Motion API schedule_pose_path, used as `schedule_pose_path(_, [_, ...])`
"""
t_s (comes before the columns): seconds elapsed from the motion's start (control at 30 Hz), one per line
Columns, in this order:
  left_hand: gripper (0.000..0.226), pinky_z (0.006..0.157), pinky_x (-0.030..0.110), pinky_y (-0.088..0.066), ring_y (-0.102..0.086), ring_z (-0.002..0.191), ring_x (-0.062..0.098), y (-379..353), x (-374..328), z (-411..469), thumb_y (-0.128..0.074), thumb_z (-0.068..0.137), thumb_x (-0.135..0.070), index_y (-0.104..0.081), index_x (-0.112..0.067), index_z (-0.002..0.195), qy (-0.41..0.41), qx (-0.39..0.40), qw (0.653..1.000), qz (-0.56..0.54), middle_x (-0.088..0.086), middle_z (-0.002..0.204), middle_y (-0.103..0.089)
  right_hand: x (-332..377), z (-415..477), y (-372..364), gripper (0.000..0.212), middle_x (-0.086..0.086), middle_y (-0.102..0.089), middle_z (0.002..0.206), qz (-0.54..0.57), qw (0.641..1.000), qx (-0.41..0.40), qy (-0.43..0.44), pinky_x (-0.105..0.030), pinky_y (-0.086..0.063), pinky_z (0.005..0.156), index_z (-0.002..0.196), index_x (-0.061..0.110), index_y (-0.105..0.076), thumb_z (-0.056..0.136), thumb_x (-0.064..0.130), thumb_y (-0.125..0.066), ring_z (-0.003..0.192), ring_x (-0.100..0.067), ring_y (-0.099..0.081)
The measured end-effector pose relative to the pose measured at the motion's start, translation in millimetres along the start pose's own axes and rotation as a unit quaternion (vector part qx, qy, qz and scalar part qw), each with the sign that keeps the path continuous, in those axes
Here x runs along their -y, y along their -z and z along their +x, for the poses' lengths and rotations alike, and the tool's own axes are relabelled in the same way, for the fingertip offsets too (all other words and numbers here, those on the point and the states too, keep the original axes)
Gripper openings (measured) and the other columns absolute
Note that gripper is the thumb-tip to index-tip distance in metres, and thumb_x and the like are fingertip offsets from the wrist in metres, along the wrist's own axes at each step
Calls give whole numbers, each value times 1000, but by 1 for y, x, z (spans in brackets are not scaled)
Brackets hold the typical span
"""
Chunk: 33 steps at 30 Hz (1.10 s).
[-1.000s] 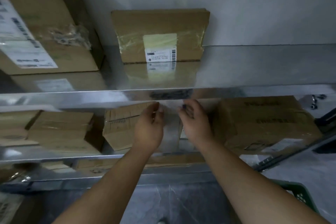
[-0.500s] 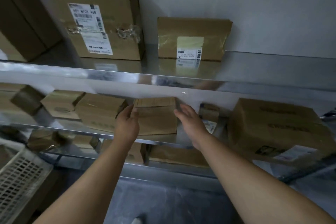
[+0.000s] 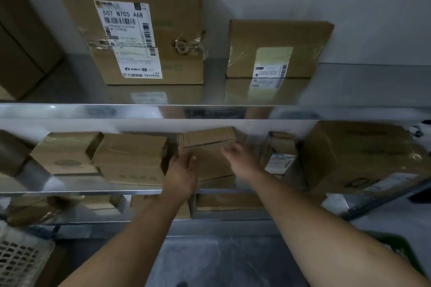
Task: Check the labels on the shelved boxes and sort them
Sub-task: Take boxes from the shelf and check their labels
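Slip risk: small brown cardboard box (image 3: 206, 147), tilted, btwn left hand (image 3: 183, 176) at 9 o'clock and right hand (image 3: 241, 162) at 3; fingers (image 3: 189, 160) look straight, not clamped; blur hides contact.

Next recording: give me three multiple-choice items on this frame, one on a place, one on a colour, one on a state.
1. The box labelled 507 N705 A68 stands: A on the upper shelf; B on the floor; C in a basket.
2. The lattice basket at lower left is: A off-white; B red; C blue.
3. The right hand is: A open; B a fist; C holding a pen.
Answers: 1 A, its base rests on that metal surface; 2 A, pale plastic; 3 A, fingers extended, holding nothing.
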<state>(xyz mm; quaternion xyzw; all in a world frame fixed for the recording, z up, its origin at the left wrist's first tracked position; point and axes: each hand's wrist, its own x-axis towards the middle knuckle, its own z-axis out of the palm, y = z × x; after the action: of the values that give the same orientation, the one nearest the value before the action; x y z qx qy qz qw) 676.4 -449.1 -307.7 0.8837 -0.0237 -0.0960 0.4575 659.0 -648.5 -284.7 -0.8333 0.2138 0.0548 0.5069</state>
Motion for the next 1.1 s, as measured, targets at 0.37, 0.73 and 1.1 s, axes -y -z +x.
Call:
schedule_pose_path(0.37, [32, 100, 36, -47, -61, 118, 30, 10, 7, 9, -45, 116, -30, -67, -16, 134, -15, 37, 998, 44, 11, 132, -59, -6, -1, -16, 54, -3, -39, 159, -8, 998, -63, -18, -40, -41, 120, 152, 18, -59, 107, 47, -65, 144, -25, -48])
schedule_pose_path(0.73, [59, 112, 41, -48, -54, 143, 24, 43, -33, -53, -68, 106, -33, -47, -30, 160, -27, -57, 997, -51, 0, 156, -57, -11, -81, 28, 33, 8, -57, 146, 165, 982, -80, 53, -38, -46, 114, 137, 42, -64, 105, 41, -72, 133, -16, -54])
schedule_pose_path(1.1, [82, 107, 44, -55, -60, 132, 16, 45, -69, -103, -82, 91, -14, -44, -34, 161, -59, -68, 993, -75, -9, 147, -61, -24, -115, 58, 40, 8, -56, 150, 194, 974, -71, 94, -19, -46, 95, 142, 41, -62, 104, 40, -73, 135, -12, -54])
